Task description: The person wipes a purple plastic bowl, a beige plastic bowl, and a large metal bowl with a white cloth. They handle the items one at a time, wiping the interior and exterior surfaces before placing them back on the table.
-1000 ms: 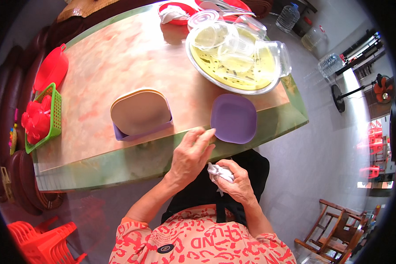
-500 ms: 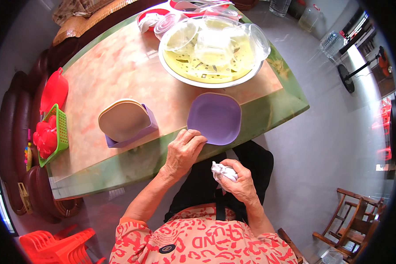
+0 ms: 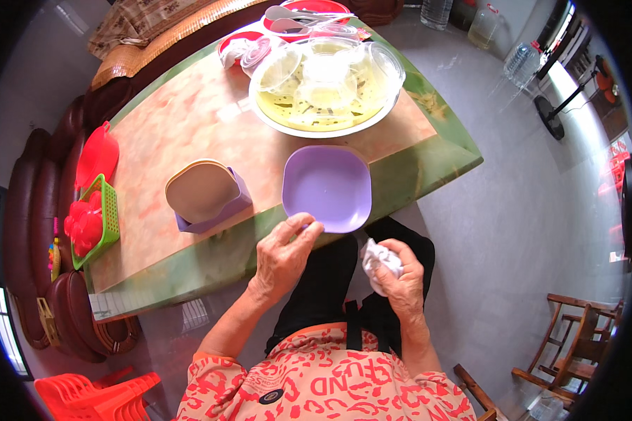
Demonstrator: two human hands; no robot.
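Note:
A square purple plate point(image 3: 328, 184) with rounded corners lies at the table's near edge. My left hand point(image 3: 282, 254) is at its near left corner, with thumb and fingertips closed at the rim. A crumpled white cloth point(image 3: 380, 264) is bunched in my right hand point(image 3: 402, 286), which is held over my lap just off the table edge. Left of the plate, a purple holder point(image 3: 240, 198) contains a few upright plates, the front one beige point(image 3: 202, 191).
Behind the plate stands a wide basin point(image 3: 316, 126) with yellowish liquid and clear plastic containers point(image 3: 328, 74). A green basket point(image 3: 107, 235) of red items sits at the left edge, beside a red basin point(image 3: 98, 156). Red bowls and ladles point(image 3: 298, 15) are at the far end.
My right hand has moved a little to the right, away from my left hand, with the cloth. My left hand stays by the plate's corner. The whole view has shifted slightly.

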